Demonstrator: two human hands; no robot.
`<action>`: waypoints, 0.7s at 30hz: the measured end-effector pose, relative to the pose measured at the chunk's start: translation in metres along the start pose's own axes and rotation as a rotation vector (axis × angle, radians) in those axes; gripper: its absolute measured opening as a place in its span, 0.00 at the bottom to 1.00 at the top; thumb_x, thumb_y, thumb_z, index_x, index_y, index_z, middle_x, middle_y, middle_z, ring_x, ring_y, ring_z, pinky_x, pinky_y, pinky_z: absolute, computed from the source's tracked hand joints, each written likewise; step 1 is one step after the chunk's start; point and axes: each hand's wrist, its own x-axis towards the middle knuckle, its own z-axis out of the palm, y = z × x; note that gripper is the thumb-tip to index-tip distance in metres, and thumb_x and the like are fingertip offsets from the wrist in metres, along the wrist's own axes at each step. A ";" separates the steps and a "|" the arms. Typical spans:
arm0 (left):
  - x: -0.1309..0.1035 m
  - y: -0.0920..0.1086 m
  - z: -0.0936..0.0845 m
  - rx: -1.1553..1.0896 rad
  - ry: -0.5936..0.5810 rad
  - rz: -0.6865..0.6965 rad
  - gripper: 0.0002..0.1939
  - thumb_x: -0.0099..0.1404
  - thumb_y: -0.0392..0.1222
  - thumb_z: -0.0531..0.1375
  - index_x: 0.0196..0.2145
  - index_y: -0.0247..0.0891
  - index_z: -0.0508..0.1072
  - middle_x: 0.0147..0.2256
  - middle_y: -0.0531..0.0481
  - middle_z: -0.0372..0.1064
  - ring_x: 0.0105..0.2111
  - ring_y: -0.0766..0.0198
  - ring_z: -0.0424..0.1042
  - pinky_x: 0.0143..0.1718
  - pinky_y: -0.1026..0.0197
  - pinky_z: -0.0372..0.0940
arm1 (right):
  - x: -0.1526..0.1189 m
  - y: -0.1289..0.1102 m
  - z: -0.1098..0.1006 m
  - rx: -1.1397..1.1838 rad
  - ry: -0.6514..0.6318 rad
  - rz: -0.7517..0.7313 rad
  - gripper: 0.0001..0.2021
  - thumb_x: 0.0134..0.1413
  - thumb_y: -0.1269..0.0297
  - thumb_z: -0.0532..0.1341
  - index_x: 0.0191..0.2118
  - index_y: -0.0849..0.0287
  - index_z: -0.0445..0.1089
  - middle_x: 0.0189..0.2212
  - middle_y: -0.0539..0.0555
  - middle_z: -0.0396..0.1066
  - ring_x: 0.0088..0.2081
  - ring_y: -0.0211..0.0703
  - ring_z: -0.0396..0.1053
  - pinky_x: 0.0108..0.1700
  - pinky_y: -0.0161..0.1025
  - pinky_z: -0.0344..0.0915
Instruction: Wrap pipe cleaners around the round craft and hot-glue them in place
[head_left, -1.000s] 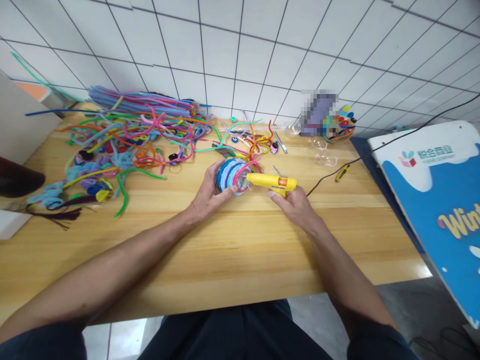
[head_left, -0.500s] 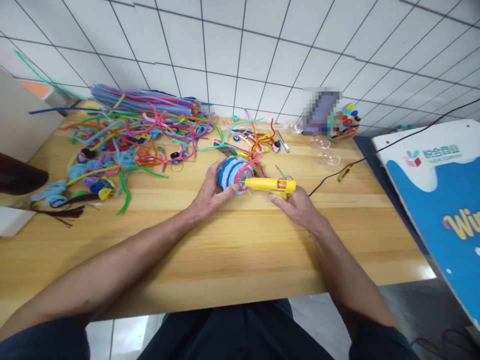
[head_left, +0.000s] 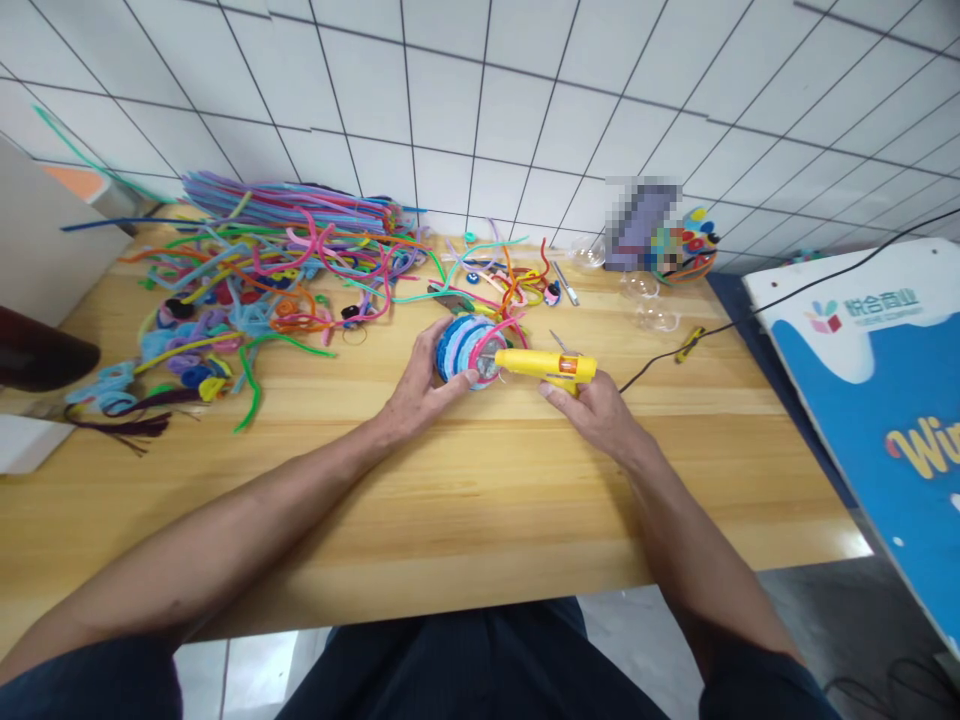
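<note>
1. Left hand (head_left: pixel 415 388): fingers curled round the near-left side of a ball wrapped in blue and pink pipe cleaners (head_left: pixel 463 350); thumb tip pressed on its front. The hand steadies the ball on the wooden table (head_left: pixel 480 500).
2. Ball position: centre of the table, slightly toward the far edge, just in front of a small tangle of loose pipe cleaners (head_left: pixel 502 285).
3. Right hand (head_left: pixel 596 412): fingers closed round the handle of a yellow hot glue gun (head_left: pixel 545 365). Index finger lies under the body; whether it presses the trigger, cannot tell.
4. Glue gun: held roughly level, nozzle pointing left and touching the right side of the ball. A loose pink pipe-cleaner end (head_left: pixel 501 330) arcs over the nozzle.
5. Black power cord (head_left: pixel 750 312) runs from the gun's rear rightward, across the table and over a blue-and-white printed board (head_left: pixel 885 420).
6. Far left: large heap of multicoloured pipe cleaners (head_left: pixel 255 270).
7. Far right by the tiled wall: clear plastic half-spheres (head_left: pixel 649 305), well apart from both hands.
</note>
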 end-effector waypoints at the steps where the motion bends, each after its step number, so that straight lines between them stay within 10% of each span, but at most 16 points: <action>1: 0.000 0.000 0.000 -0.003 0.000 -0.005 0.48 0.74 0.69 0.69 0.78 0.46 0.57 0.77 0.34 0.60 0.78 0.38 0.64 0.82 0.33 0.62 | 0.000 0.000 0.000 0.004 -0.024 -0.006 0.11 0.72 0.53 0.64 0.42 0.53 0.79 0.35 0.53 0.82 0.36 0.51 0.76 0.42 0.47 0.74; 21: 0.000 -0.001 -0.002 0.027 -0.017 0.008 0.49 0.75 0.70 0.68 0.80 0.47 0.56 0.77 0.35 0.60 0.78 0.38 0.65 0.81 0.33 0.62 | -0.001 0.001 0.002 0.002 -0.036 -0.009 0.11 0.72 0.53 0.65 0.42 0.54 0.79 0.33 0.52 0.81 0.35 0.50 0.74 0.41 0.45 0.73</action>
